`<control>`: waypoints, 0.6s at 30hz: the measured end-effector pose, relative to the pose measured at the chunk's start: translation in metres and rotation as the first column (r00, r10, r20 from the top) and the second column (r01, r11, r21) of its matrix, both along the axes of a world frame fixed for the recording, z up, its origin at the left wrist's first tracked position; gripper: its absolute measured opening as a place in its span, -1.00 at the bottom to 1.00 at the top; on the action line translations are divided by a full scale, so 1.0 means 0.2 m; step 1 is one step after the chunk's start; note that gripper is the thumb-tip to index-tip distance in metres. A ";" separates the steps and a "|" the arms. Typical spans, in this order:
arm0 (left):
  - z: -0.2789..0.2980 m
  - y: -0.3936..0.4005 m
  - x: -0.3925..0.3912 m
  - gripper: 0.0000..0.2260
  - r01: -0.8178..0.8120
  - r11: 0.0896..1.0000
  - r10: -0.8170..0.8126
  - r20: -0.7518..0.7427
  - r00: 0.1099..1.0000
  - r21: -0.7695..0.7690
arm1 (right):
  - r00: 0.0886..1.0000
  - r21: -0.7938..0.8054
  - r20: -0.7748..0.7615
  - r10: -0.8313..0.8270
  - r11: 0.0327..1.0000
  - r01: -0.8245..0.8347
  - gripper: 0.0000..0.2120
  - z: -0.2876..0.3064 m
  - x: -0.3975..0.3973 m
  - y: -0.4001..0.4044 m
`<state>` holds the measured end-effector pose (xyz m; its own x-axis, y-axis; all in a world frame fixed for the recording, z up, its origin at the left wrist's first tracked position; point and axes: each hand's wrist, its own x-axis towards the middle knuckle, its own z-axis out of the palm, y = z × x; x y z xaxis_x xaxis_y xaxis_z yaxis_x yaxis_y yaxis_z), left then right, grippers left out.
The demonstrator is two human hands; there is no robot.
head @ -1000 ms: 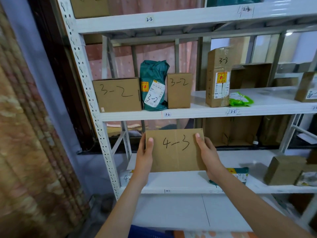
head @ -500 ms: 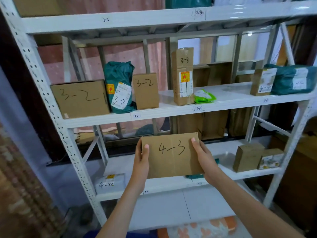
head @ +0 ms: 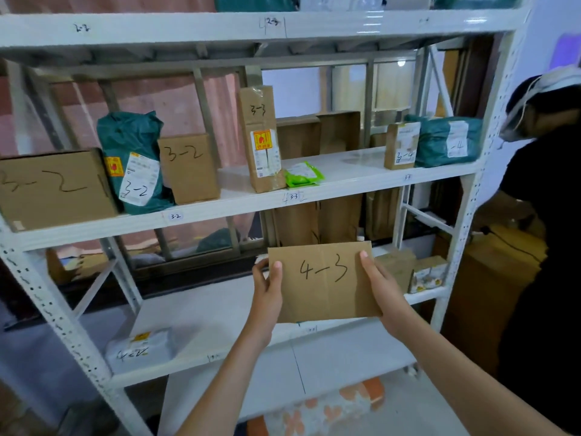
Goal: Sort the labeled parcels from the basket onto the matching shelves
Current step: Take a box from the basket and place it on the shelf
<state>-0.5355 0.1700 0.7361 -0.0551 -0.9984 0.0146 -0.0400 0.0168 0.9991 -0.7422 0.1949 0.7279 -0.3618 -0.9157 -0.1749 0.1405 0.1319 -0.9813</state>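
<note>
HOLD: left hand (head: 267,294) and right hand (head: 382,294) clasp the 4-3 parcel (head: 323,281), centre frame | ADVICE: keep level, lower onto fourth shelf (head: 201,313) right of the 4-2 parcel (head: 140,349).

The large 3-2 box (head: 53,187) runs off the left edge; the held 4-3 parcel (head: 323,281) hides the shelf-edge label behind it.

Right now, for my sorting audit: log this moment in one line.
phase: carrying | item: 4-3 parcel | left hand, right hand: holding | shelf: not yet placed
</note>
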 end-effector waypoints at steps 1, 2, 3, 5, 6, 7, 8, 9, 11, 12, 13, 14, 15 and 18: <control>-0.02 0.00 -0.04 -0.70 0.010 1.000 -0.010 0.005 1.000 0.004 | 1.000 0.004 -0.002 -0.007 1.000 0.007 -0.44 -0.02 -0.04 0.02; -0.04 0.00 -0.08 -0.67 0.020 1.000 -0.020 0.011 1.000 0.010 | 1.000 0.014 -0.002 -0.010 1.000 0.010 -0.42 -0.04 -0.08 0.04; -0.08 0.00 -0.11 -0.64 0.028 0.999 -0.028 0.029 0.999 0.016 | 1.000 0.023 -0.001 -0.011 1.000 0.011 -0.40 -0.07 -0.12 0.06; -0.15 0.01 -0.17 -0.60 0.043 0.998 -0.046 0.077 0.996 0.040 | 1.000 0.041 0.003 -0.006 0.999 0.005 -0.40 -0.14 -0.18 0.09; -0.19 0.01 -0.19 -0.61 0.048 0.998 -0.053 0.097 0.994 0.051 | 1.000 0.052 0.014 -0.006 0.999 0.005 -0.39 -0.19 -0.20 0.11; -0.24 0.01 -0.21 -0.62 0.054 0.997 -0.061 0.114 0.992 0.060 | 1.000 0.064 0.028 -0.006 0.998 0.004 -0.37 -0.24 -0.23 0.12; -0.29 0.00 -0.22 -0.62 0.065 0.996 -0.074 0.135 0.988 0.068 | 0.999 0.070 0.043 0.003 0.998 -0.006 -0.38 -0.26 -0.24 0.15; -0.34 -0.01 -0.24 -0.59 0.076 0.994 -0.088 0.160 0.983 0.076 | 0.999 0.068 0.051 0.017 0.998 -0.020 -0.43 -0.30 -0.25 0.16; -0.44 -0.04 -0.28 -0.49 0.093 0.992 -0.111 0.214 0.971 0.090 | 0.998 0.076 0.065 0.020 0.997 -0.025 -0.59 -0.38 -0.29 0.18; -0.50 -0.06 -0.30 -0.44 0.097 0.990 -0.118 0.238 0.964 0.098 | 0.997 0.086 0.081 0.014 0.996 -0.021 -0.64 -0.42 -0.31 0.18; -0.54 -0.09 -0.33 -0.41 0.100 0.988 -0.127 0.251 0.960 0.119 | 0.994 0.093 0.104 0.021 0.995 -0.031 -0.65 -0.46 -0.35 0.18; -0.58 -0.11 -0.36 -0.41 0.100 0.984 -0.136 0.249 0.959 0.151 | 0.992 0.101 0.124 0.038 0.994 -0.051 -0.69 -0.51 -0.38 0.16; -0.61 -0.13 -0.39 -0.42 0.099 0.978 -0.141 0.235 0.962 0.184 | 0.989 0.112 0.141 0.052 0.991 -0.068 -0.74 -0.56 -0.41 0.14; -0.70 -0.20 -0.48 -0.46 0.089 0.949 -0.140 0.152 0.979 0.302 | 0.987 0.140 0.153 0.046 0.988 -0.068 -0.78 -0.66 -0.50 0.07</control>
